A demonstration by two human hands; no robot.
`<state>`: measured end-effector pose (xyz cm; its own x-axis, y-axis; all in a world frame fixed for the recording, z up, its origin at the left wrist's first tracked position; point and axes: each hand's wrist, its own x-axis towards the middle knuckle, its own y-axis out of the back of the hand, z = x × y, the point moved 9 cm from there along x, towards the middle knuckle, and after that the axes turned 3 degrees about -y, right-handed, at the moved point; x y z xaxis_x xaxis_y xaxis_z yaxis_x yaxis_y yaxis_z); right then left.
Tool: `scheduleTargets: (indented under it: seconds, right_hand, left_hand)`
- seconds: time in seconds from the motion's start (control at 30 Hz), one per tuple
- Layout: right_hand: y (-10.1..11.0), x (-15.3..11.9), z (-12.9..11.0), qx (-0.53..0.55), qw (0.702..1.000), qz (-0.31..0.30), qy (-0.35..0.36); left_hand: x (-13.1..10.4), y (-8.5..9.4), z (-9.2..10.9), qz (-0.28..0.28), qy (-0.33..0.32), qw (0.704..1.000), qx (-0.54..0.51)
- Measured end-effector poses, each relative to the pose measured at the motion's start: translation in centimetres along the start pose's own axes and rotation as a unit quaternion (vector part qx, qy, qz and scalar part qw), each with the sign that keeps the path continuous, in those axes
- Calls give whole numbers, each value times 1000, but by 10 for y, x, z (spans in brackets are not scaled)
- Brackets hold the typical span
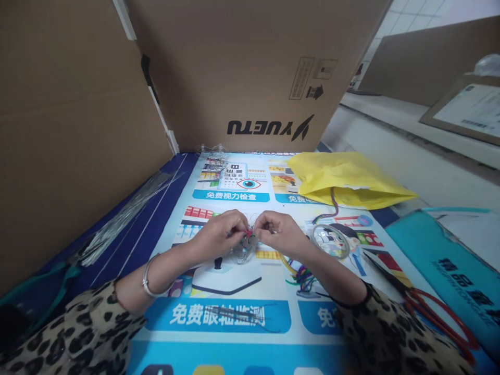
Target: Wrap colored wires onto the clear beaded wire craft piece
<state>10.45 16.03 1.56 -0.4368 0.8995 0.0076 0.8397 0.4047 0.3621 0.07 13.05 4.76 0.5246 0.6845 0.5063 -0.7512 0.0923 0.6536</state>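
Observation:
In the middle of the poster, my left hand (pixel 228 232) and my right hand (pixel 279 233) meet with fingertips almost touching. A small knot of red cord (pixel 249 234) shows between them, with some dark green strands. The left fingers pinch its edge. My right thumb and fingers are pressed together beside it; what they grip is too fine to make out. Under the fingertips hangs or lies a tangle of clear, wiry loops (pixel 242 253), partly covered by the left hand. Multicoloured cords (pixel 303 278) lie beside my right forearm.
Right: a clear ring-shaped roll (pixel 330 241), red-handled scissors (pixel 425 307), a yellow bag (pixel 351 174) and a teal box (pixel 449 276). Left: a bundle of thin strips (pixel 121 224) and teal-handled pliers (pixel 58 281). Cardboard walls (pixel 242 67) stand behind; thin dark wires (pixel 242 314) lie in front.

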Motion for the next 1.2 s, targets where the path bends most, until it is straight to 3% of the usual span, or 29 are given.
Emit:
scheduleTargets:
  seconds: [0.27,0.57,0.9,1.03,1.2]
  right_hand:
    - [-5,-1,-2,0,1000,-29,-8]
    - [-7,-2,0,-53,998,13,26]
    - [-4,-8,-15,-114,988,50,94]
    - [-6,-6,-6,-67,996,31,43]
    - [-14,-2,8,30,998,-33,-42]
  left_hand:
    - [1,0,1,6,-2,1000,0]
    - [0,-1,2,-5,1,1000,-5]
    - [-3,-9,-22,-48,150,984,-85]
    - [-4,-9,-22,-41,147,986,-68]
    - [-4,-8,-20,-23,123,991,-51]
